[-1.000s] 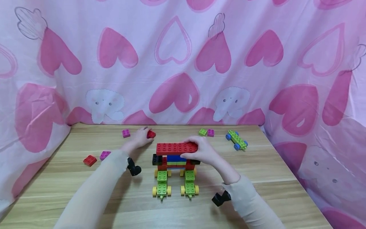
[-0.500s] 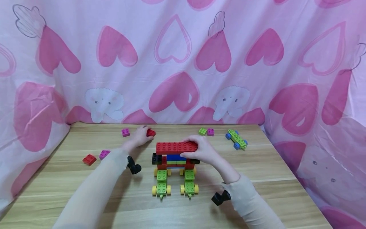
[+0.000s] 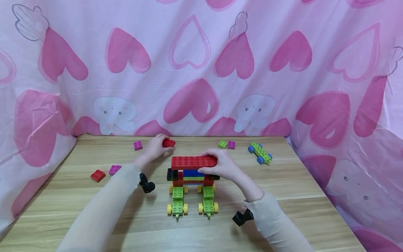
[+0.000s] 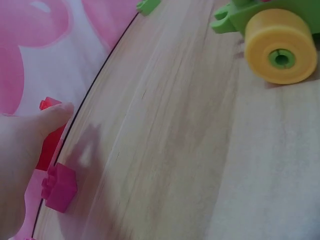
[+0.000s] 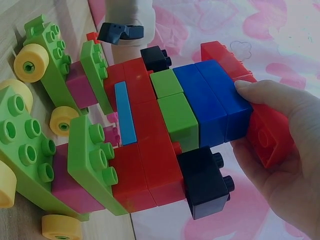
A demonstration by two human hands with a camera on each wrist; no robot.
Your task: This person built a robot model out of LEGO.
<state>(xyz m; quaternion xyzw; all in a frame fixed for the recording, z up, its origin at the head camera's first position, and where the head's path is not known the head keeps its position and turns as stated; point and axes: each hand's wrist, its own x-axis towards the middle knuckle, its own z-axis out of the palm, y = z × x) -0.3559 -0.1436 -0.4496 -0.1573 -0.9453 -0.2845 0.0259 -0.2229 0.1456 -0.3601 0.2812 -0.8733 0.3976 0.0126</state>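
My left hand [image 3: 155, 147] pinches a red brick [image 3: 168, 143] near the table's far edge. In the left wrist view its thumb lies over that red brick [image 4: 49, 145], which is partly hidden. My right hand [image 3: 221, 163] grips the right end of the red bricks [image 3: 189, 162] topping a built block model. Seen in the right wrist view, the model has blue bricks [image 5: 212, 102], green bricks [image 5: 175, 110] and red bricks [image 5: 155, 150] in layers, and a black brick [image 5: 205, 182] sticks out at each side. Two green wheeled bases [image 3: 177, 206] with yellow wheels carry it.
A magenta brick [image 3: 138, 145] lies left of my left hand. Farther left are a red brick [image 3: 98, 175] and another magenta brick [image 3: 114, 169]. Behind the model sit a small green brick [image 3: 223, 144] and a magenta one, with a blue-wheeled green base [image 3: 260, 153] to their right.
My left hand has shifted slightly right and away from me, and the red brick has moved with it. The right hand keeps its grip on the model, which stays in place.
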